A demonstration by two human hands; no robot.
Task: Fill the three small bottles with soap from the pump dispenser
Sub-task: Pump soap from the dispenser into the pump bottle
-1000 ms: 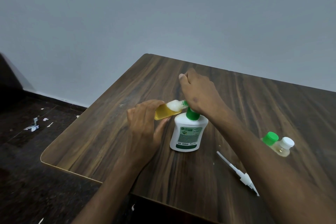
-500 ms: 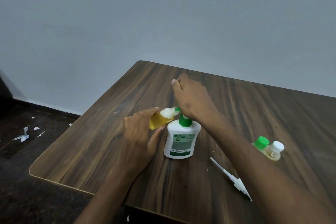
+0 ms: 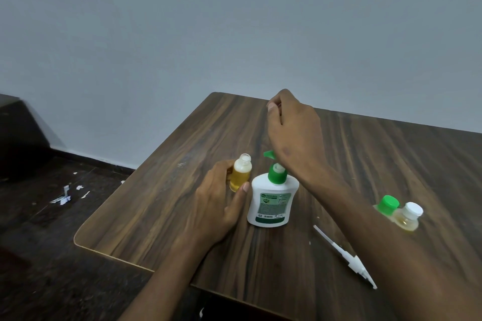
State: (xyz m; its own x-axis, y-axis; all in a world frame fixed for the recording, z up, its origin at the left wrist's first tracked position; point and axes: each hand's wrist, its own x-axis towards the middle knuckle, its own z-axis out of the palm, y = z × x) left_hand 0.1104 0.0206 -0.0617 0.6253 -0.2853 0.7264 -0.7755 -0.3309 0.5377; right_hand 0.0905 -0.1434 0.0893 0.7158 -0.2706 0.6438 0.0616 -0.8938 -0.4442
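Note:
A white soap dispenser (image 3: 271,200) with a green pump head (image 3: 276,173) stands mid-table. My left hand (image 3: 217,206) grips a small uncapped bottle (image 3: 240,173) of yellow soap, held upright just left of the dispenser. My right hand (image 3: 293,133) hovers above the pump with loosely curled fingers, holding nothing that I can see. Two more small bottles stand at the right: one with a green cap (image 3: 388,204), one with a white cap (image 3: 408,217) and yellow liquid inside.
A white pump tube (image 3: 344,255) lies on the wooden table (image 3: 161,206) near the front right. The table's rounded left corner is close to my left arm. Paper scraps (image 3: 64,197) litter the dark floor at the left.
The small bottle was tilted with its mouth at the pump spout; now it stands upright beside the dispenser. My right hand has lifted off the pump head.

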